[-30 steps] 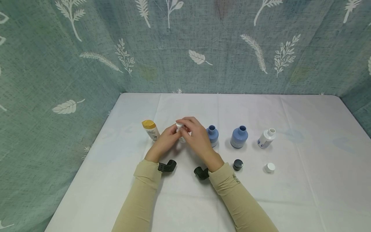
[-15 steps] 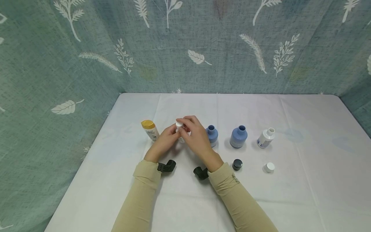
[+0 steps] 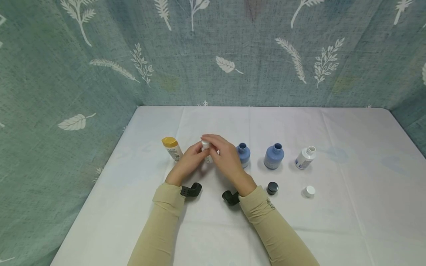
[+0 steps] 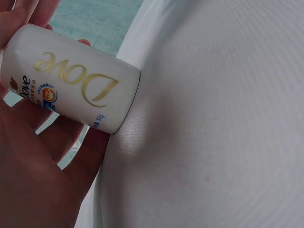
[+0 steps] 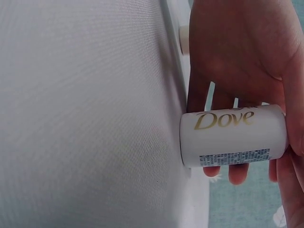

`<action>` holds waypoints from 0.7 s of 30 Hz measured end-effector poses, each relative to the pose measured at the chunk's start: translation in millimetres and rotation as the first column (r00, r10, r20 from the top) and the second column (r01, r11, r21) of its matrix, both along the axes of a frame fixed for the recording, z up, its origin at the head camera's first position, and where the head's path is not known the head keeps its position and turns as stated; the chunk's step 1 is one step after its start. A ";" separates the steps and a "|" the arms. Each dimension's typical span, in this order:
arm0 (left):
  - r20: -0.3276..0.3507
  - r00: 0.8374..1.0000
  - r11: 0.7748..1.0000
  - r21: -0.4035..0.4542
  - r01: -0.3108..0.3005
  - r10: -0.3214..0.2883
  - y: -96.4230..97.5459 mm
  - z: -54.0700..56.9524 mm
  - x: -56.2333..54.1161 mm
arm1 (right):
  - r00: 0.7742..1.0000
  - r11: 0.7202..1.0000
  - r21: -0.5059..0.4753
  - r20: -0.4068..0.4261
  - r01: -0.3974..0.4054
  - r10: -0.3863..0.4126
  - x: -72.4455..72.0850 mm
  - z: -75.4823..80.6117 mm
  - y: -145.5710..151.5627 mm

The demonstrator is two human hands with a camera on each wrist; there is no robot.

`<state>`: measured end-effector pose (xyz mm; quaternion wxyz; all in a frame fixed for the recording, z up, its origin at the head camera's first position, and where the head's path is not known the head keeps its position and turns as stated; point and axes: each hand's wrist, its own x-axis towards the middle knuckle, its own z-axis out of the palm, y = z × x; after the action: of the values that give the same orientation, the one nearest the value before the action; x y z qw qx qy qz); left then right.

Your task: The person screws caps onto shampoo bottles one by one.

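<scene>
A small white Dove bottle (image 3: 208, 159) stands upright on the table with its white cap (image 3: 205, 143) on top. My left hand (image 3: 189, 162) grips the bottle's body from the left, its fingers passing behind it in the right wrist view. My right hand (image 3: 227, 159) pinches the cap between thumb and fingers. Gold lettering shows on the bottle (image 4: 71, 78) in the left wrist view and on the bottle (image 5: 232, 137) in the right wrist view. Most of the cap is hidden by fingers in both wrist views.
A yellow-capped bottle (image 3: 173, 149) stands just left of my left hand. To the right are two uncapped blue bottles, one (image 3: 244, 157) near my right hand and another (image 3: 274, 157), and an uncapped white bottle (image 3: 305, 159). A black cap (image 3: 272, 188) and a white cap (image 3: 309, 191) lie nearer.
My right hand's fingers have shifted slightly around the cap, the forefinger edge moving a little left. My left hand and the bottle keep their place.
</scene>
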<state>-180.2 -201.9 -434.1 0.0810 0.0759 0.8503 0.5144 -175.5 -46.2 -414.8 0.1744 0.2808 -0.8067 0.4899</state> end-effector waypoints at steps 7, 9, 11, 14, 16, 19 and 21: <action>0.019 1.000 1.000 0.007 0.014 -0.014 3.2 11.6 5.0 | 1.000 1.000 -0.007 -0.009 0.011 -0.011 0.0 -0.5 0.4; 0.017 1.000 1.000 0.010 0.022 -0.022 6.3 20.5 10.1 | 1.000 1.000 -0.011 -0.010 0.015 -0.015 -0.1 -0.8 0.2; 0.008 0.999 0.999 0.018 0.031 -0.031 7.4 22.5 11.6 | 1.000 1.000 -0.013 -0.006 0.019 -0.019 0.1 -1.0 -0.1; -0.007 0.999 0.999 0.034 0.036 -0.036 4.6 12.4 6.8 | 1.000 1.000 -0.020 -0.001 0.023 -0.023 0.5 -0.7 -0.4; -0.022 0.999 0.999 0.039 0.038 -0.037 1.9 3.1 1.9 | 1.000 0.999 -0.022 0.001 0.025 -0.025 0.5 -0.9 -0.5; -0.038 0.998 0.998 0.040 0.041 -0.039 1.0 -1.0 -0.3 | 1.000 0.999 -0.020 -0.002 0.031 -0.031 0.2 -1.3 -0.7; -0.043 0.998 0.998 0.046 0.044 -0.042 0.9 -1.6 -0.8 | 0.999 0.999 -0.016 -0.001 0.037 -0.037 0.1 -1.7 -0.9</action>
<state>-181.0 -201.0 -435.7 0.0725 0.1070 0.8378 0.5305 -175.3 -47.1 -416.5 0.1860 0.2649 -0.8077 0.4927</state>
